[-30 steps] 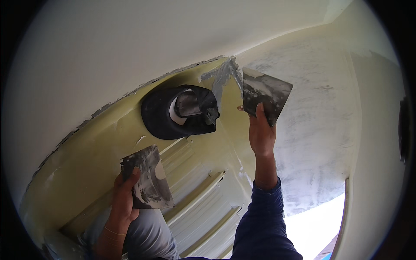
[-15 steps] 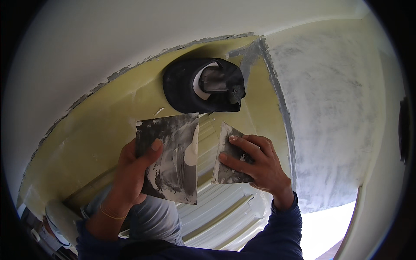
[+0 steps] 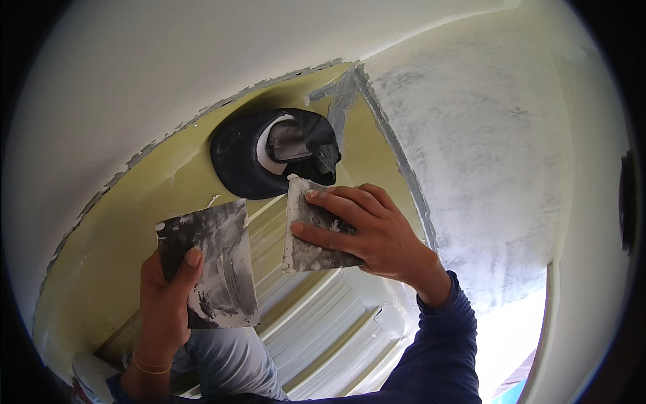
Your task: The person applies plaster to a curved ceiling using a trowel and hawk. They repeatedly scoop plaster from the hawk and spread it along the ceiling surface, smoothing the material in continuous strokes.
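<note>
My left hand (image 3: 163,303) is closed on a flat dark rectangular spreader plate (image 3: 225,269), its thumb lying across the face. Pale filler is smeared over that plate, thickest toward the lower part. In my right hand (image 3: 380,236) is a smaller dark spreader blade (image 3: 311,257), pinched with the fingers spread over its front; the thumb is hidden behind. White residue crusts the blade's edges. The two tools are held apart, side by side, the smaller one slightly higher. Just beyond them a black cap (image 3: 232,155) lies with its inside showing.
A yellowish panel (image 3: 128,236) is bordered by a rough grey filler seam (image 3: 397,148). To the right rises a white wall (image 3: 471,168) with grey sanding marks. Ribbed pale panelling (image 3: 316,316) lies below my hands, beside my jeans-covered leg (image 3: 232,360). A bright opening (image 3: 515,337) is at lower right.
The view has shifted, so the cap and seam sit farther left. My left hand with its plate is lower and farther left; the right hand's blade has moved left and slightly up.
</note>
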`<state>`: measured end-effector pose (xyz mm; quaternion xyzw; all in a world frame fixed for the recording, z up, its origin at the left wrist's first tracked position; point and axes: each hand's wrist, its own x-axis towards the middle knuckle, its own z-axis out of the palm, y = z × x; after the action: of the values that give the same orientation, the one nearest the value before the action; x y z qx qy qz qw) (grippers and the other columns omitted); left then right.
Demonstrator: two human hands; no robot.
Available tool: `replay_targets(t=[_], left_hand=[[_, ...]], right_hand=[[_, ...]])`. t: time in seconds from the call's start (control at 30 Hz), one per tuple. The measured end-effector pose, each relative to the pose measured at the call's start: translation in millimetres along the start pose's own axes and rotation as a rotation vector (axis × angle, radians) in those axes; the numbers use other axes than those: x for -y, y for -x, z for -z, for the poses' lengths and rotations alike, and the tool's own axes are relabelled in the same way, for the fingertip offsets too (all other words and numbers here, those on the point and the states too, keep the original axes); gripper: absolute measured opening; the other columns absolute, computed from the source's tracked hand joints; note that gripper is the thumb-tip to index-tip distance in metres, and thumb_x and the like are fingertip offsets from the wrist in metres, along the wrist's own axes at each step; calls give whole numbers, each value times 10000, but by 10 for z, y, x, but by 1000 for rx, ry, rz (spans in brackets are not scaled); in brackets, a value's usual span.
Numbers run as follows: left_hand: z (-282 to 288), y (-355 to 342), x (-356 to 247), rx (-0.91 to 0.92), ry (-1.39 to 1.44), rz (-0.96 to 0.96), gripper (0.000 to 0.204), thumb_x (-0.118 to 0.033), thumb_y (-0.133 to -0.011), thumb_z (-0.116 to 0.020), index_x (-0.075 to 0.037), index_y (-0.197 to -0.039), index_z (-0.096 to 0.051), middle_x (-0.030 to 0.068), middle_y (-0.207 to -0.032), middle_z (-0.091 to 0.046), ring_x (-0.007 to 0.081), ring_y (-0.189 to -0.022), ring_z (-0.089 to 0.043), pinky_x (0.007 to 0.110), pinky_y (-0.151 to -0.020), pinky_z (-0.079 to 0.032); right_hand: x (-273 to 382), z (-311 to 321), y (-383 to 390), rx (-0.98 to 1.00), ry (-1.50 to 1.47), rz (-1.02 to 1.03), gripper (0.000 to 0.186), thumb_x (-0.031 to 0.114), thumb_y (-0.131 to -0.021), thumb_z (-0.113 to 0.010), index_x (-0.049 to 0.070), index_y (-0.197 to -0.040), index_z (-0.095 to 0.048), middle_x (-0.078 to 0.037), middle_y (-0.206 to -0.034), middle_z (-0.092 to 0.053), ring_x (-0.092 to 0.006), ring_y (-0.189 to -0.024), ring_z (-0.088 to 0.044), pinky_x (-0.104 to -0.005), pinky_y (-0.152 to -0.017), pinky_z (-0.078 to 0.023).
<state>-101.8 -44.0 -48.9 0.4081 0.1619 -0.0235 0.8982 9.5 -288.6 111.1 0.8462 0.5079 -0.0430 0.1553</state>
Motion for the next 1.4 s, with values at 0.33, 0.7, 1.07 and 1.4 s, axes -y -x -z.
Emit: replay_targets(t=[0.33,0.7,1.07,1.4], left_hand=[[291,223,1064,-366,-95,70,364,-279,-980,-678,36,-1142,-591,55,-1058,-612,121,-923,-523,294,-850,-449],[316,186,1109,-342,-147,-91,298,-286,-964,-696,6,-962,-637,-11,-864,-581,86,-778,-459,277,-700,-403],[429,209,1133,-236,-105,9,338,-240,-981,-676,21,-1166,-564,64,-1122,-561,143,-1012,-507,305,-945,-413],[296,158,1117,-314,-90,-132,248,-251,-991,-660,-39,-874,-606,-71,-755,-499,50,-693,-392,251,-608,-328]], right_hand=[[-1565,-666,-877,-1488,-2213,-609,336,137,-1045,-326,-66,-1287,-439,-207,-1245,-553,-314,-1104,-593,-462,-972,-524],[-2238,-427,-1282,-1522,-2532,-814,362,205,-1057,-239,-46,-1178,-471,-183,-1058,-582,-273,-923,-574,-436,-820,-484],[-2278,-200,-1281,-1319,-2410,-982,428,248,-1053,-188,-24,-1103,-515,-148,-946,-612,-224,-851,-555,-397,-773,-411],[-2484,-152,-1292,-1336,-2417,-930,412,206,-1060,-228,-22,-1283,-489,-189,-1147,-603,-228,-911,-573,-376,-766,-418]])
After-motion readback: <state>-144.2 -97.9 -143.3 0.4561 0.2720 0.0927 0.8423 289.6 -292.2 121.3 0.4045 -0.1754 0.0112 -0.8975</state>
